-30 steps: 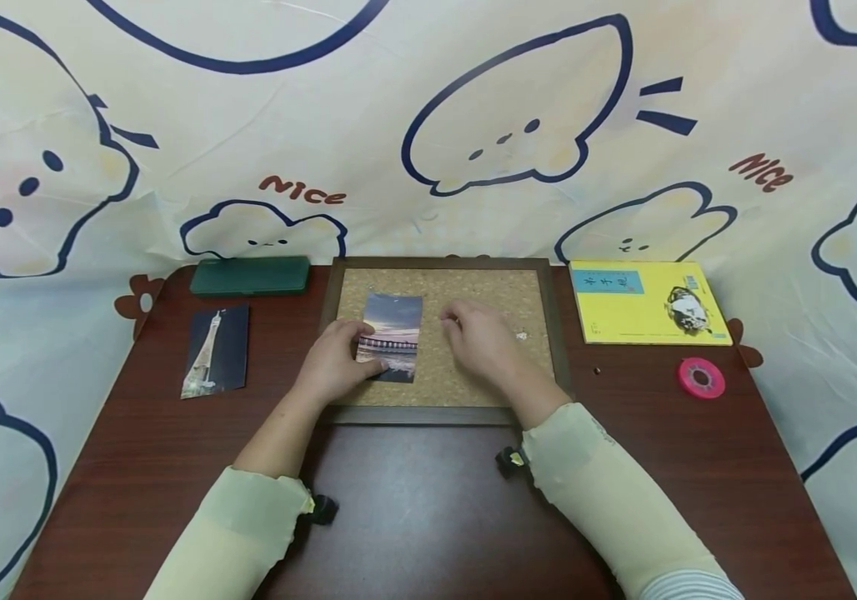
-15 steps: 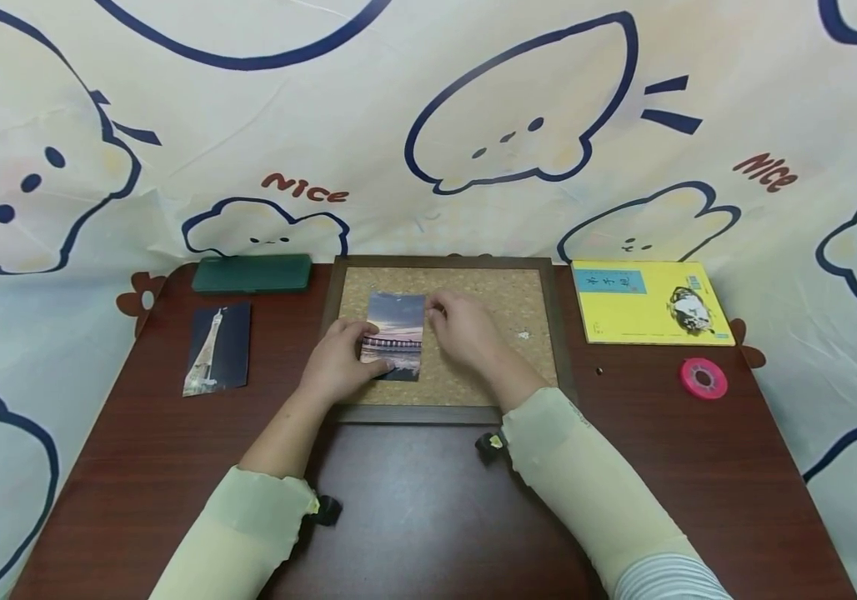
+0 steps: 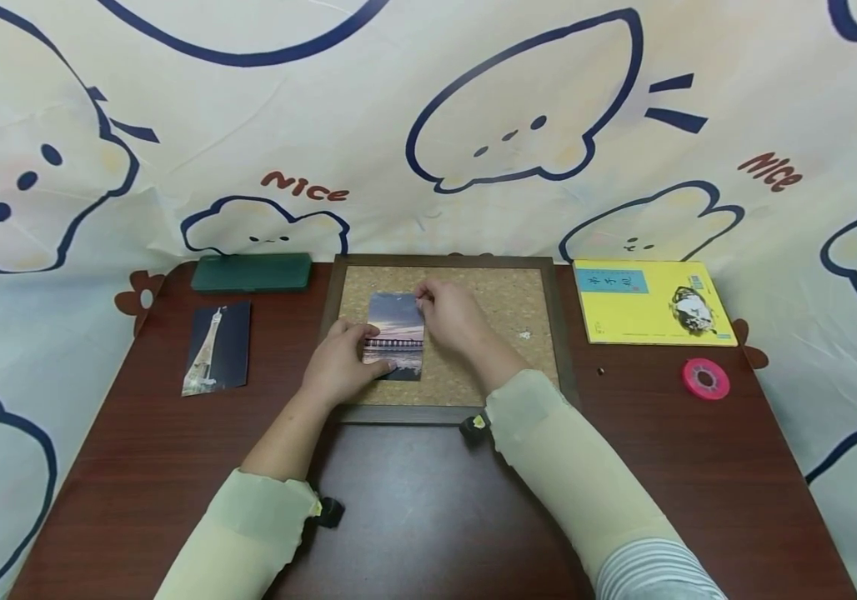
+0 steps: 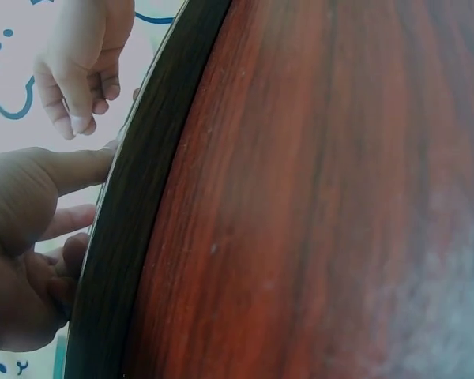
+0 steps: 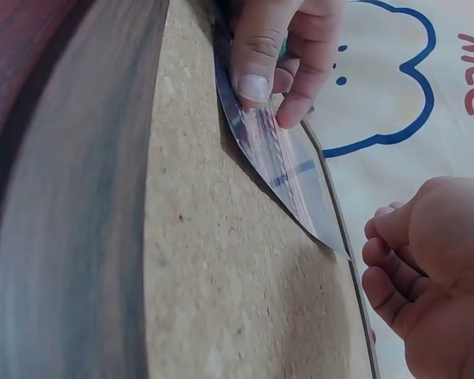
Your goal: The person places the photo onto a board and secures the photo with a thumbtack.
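A photo of a pier at dusk (image 3: 394, 321) lies on the left half of a framed cork board (image 3: 488, 375). On the photo's left part, my left hand (image 3: 340, 360) presses with thumb and fingers; in the right wrist view the photo (image 5: 272, 162) looks bowed under that hand (image 5: 280, 47). At the photo's upper right corner is my right hand (image 3: 458, 318), thumb and fingers drawn together. Those curled fingers also show in the right wrist view, the hand (image 5: 434, 268) beside the board's edge; anything small between them cannot be made out.
A tower photo (image 3: 218, 348) and a green case (image 3: 252, 273) lie left of the board. To the right are a yellow book (image 3: 623, 312), a pink round container (image 3: 706, 379) and a tiny dark object (image 3: 601, 372). Something small and whitish (image 3: 524, 335) is on the cork.
My right hand has moved left and slightly up across the cork to the photo's upper right corner. My left hand stays on the photo.
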